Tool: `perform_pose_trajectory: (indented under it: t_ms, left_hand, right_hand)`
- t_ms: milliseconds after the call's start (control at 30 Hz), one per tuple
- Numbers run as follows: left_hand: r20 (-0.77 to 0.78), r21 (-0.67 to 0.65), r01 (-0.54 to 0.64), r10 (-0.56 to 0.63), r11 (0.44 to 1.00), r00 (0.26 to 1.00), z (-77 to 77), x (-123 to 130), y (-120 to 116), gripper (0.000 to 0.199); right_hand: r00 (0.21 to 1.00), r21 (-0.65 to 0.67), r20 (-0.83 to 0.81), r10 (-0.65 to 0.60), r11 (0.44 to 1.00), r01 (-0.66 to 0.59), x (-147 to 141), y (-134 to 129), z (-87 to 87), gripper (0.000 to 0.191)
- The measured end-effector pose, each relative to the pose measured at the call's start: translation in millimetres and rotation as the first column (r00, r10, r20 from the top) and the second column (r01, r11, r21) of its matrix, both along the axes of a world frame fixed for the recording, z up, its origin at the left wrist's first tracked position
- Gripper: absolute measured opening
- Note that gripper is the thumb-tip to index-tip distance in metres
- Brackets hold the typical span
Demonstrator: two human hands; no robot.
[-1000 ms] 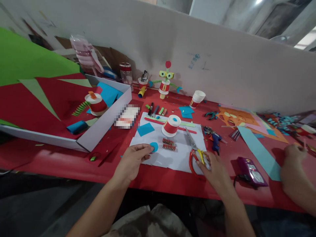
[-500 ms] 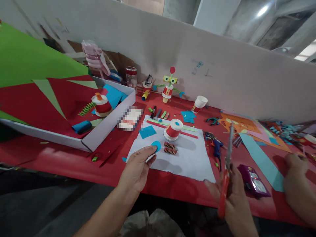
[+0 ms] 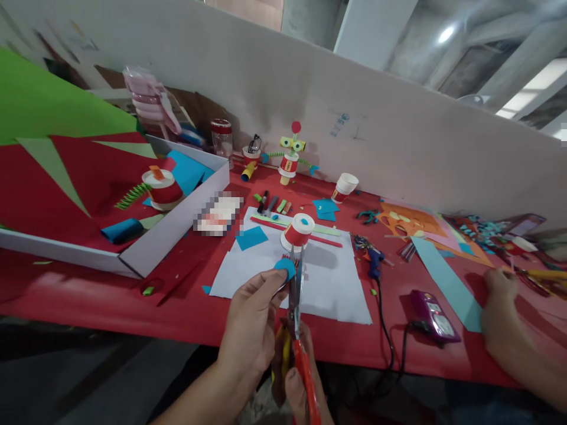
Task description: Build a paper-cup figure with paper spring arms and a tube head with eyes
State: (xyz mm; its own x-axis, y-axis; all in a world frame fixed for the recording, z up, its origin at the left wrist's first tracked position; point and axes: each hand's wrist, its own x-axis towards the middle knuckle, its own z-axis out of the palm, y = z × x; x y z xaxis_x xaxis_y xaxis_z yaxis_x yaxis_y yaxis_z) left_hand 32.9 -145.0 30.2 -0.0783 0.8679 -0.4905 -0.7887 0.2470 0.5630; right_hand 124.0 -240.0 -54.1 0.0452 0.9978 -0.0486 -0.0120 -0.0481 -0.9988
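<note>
My left hand (image 3: 254, 313) pinches a small round piece of blue paper (image 3: 284, 268) between thumb and fingertips. In my right hand (image 3: 296, 388) are scissors (image 3: 305, 369) with red handles. Their blades are parted and point away from me, close to the right edge of the blue piece; whether they touch it I cannot tell. Just beyond stands an upturned red and white paper cup (image 3: 297, 234) with a blue scrap on top. Coiled paper strips (image 3: 287, 257) lie in front of it, mostly hidden by the blades and the blue piece. White paper (image 3: 336, 292) lies beneath.
A white box (image 3: 177, 221) with coloured paper and a cup is at left. A cup figure (image 3: 289, 165) stands at the back. A glue gun (image 3: 375, 260), its cord and a purple device (image 3: 434, 316) are at right, near another person's hand (image 3: 500, 301).
My right hand has brought the scissors leftward to the blue piece, and the blades have parted. My left hand still pinches the piece. The view has shifted slightly right.
</note>
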Motion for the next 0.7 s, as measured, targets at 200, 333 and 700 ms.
perform_pose_trajectory:
  t_ms: [200, 333, 700]
  left_hand:
    - [-0.005, -0.004, -0.034, 0.034, 0.999, 0.999, 2.5, 6, -2, 0.028]
    - [0.004, 0.01, -0.022, 0.022, 1.0, 1.0, 1.0, 6, -2, 0.025]
    - [-0.023, 0.023, -0.014, 0.015, 1.0, 1.0, -5.3, 5, -4, 0.017]
  right_hand:
    - [0.997, -0.02, 0.054, -0.051, 0.998, 0.052, -6, -2, 5.4, 0.065]
    - [0.997, -0.038, 0.055, -0.044, 0.998, 0.046, -7, -4, 8.1, 0.064]
    - [0.999, -0.1, 0.05, 0.02, 0.995, -0.015, -10, 6, 26.8, 0.073]
